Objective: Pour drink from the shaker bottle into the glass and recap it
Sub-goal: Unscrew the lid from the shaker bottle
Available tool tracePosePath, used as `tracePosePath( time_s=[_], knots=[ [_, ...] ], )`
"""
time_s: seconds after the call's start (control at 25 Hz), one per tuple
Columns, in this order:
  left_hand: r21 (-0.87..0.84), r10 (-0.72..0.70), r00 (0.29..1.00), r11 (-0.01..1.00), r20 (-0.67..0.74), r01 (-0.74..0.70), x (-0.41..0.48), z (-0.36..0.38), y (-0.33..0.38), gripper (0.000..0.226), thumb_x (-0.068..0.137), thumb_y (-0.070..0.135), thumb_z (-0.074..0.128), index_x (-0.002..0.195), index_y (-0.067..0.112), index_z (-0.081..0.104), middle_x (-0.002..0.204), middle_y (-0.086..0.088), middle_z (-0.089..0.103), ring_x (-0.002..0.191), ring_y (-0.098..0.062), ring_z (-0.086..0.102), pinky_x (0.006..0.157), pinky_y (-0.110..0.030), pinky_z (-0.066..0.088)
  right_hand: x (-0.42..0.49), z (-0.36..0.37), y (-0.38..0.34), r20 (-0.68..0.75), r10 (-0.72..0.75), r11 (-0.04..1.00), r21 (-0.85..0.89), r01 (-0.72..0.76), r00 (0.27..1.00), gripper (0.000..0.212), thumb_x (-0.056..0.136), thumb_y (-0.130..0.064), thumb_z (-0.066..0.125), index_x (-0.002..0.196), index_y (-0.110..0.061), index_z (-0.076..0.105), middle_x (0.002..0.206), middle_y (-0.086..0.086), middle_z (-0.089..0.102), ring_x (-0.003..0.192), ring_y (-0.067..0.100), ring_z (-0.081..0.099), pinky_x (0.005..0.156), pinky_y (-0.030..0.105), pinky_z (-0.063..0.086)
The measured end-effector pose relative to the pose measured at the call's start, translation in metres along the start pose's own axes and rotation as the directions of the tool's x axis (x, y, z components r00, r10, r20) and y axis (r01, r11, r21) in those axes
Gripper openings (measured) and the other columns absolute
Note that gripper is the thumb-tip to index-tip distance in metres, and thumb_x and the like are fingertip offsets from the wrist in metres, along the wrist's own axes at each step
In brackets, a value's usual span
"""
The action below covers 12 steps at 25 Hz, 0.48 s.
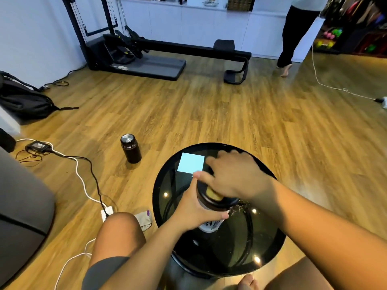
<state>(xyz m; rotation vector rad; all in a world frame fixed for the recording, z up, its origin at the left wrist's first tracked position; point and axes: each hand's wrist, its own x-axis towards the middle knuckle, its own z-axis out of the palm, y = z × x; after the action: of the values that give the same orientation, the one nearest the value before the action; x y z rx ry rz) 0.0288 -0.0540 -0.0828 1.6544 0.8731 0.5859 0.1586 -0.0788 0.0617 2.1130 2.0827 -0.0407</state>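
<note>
Head view, item one: shaker bottle (210, 218) standing on black glass table (167, 185). I am wrapping my left hand (193, 208) round its body; my right hand (232, 176) is cupping the lid (213, 195). Advice: brace low, twist level. Contents hidden; glass seemingly behind right wrist, unconfirmed.

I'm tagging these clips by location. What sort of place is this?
Probably a living room used as a home gym: a rowing machine stands by white cabinets on a wood floor, with a grey sofa beside the round black glass table.
</note>
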Motion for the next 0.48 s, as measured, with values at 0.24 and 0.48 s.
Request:
tracePosePath(
  time_s=[0.24, 0.48],
  knots=[
    [0.017, 0.005, 0.998, 1.0, 0.057, -0.006, -0.001, -0.001, 0.0, 0.084, 0.066, 0.011, 0.094, 0.137, 0.018, 0.05, 0.125, 0.021, 0.058, 0.122, 0.011, 0.057, 0.092, -0.004, 0.046, -0.013, -0.001, -0.015, -0.077, -0.4, 0.786, 0.483, 0.385, 0.913, 0.021, 0.089, -0.041, 0.058, 0.099, -0.026, 0.067, 0.094, -0.007, 0.067, 0.094, 0.012, 0.058, 0.087, 0.035, 0.046],
    [-0.001, 0.008, 1.0, 1.0, 0.009, -0.008, 0.002, -0.002, 0.0, 0.09, 0.058, 0.019, 0.1, 0.127, 0.037, 0.046, 0.118, 0.016, 0.069, 0.113, 0.001, 0.066, 0.09, -0.01, 0.051, -0.003, 0.017, -0.003, 0.01, -0.019, 0.999, 0.046, 0.019, 1.0, 0.048, 0.097, -0.054, 0.033, 0.128, -0.024, 0.055, 0.118, 0.009, 0.059, 0.11, 0.032, 0.052, 0.08, 0.04, 0.042]
  ],
)
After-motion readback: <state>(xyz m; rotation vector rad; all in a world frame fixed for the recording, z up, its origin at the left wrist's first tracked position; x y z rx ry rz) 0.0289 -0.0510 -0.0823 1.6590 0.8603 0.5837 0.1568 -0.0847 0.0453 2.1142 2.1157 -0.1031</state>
